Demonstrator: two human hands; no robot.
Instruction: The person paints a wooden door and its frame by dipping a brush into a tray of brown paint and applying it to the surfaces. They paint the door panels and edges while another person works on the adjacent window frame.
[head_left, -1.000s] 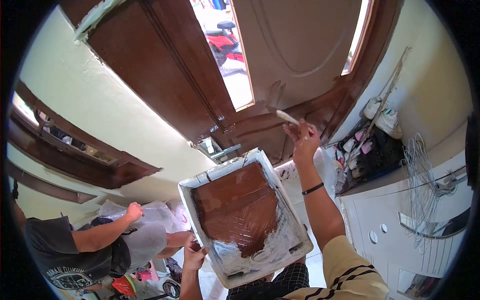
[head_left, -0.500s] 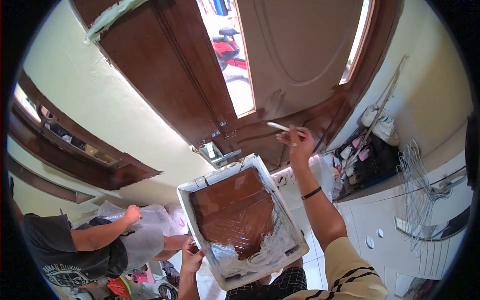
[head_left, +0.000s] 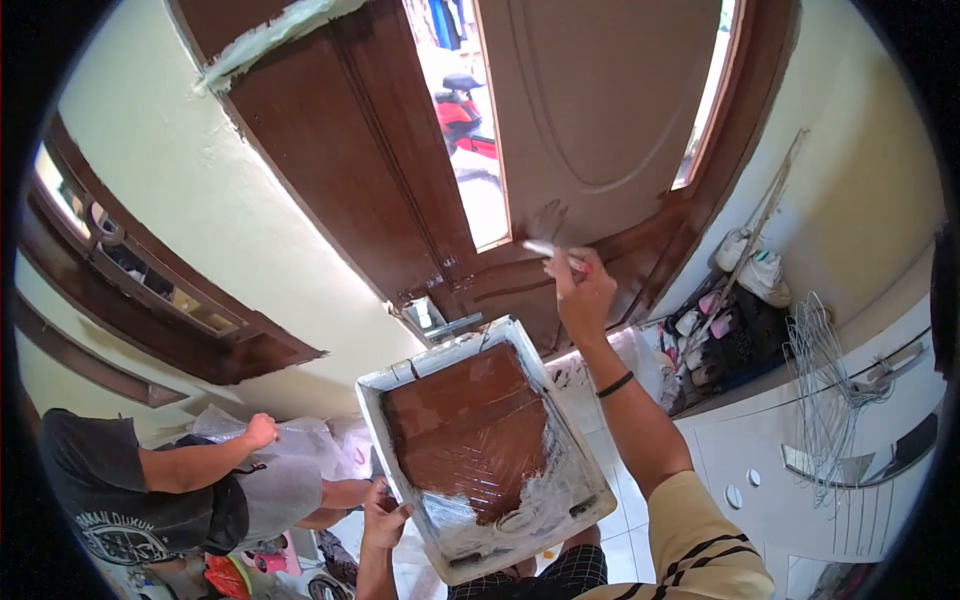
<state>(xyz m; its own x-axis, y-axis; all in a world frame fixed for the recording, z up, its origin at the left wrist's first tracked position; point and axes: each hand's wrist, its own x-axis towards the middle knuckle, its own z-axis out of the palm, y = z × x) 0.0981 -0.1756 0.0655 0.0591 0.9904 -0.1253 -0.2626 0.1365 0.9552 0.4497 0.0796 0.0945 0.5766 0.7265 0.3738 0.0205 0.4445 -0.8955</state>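
Note:
My left hand point(head_left: 386, 515) is closed on the left edge of a white paint tray point(head_left: 590, 505), which holds brown paint point(head_left: 465, 430). My right hand point(head_left: 583, 290) is raised beyond the tray, its fingers wrapped round a thin white handle point(head_left: 541, 247) near the lower part of a door. The door panel point(head_left: 620, 90) is a dull brown, with darker, shiny brown along its lower frame point(head_left: 640, 240). What the far end of the handle carries is hard to make out.
A person in a dark shirt point(head_left: 110, 480) stands at the left. A metal door closer point(head_left: 440, 318) lies beyond the tray. At the right are a shoe rack point(head_left: 740, 330), a stick point(head_left: 765, 210) and coiled wire point(head_left: 825, 390). A red motorcycle point(head_left: 462, 120) shows through the door's glass.
My right hand has shifted slightly left and down with the handle. The view has tilted a little, so the door appears lower. My left hand keeps its hold on the tray.

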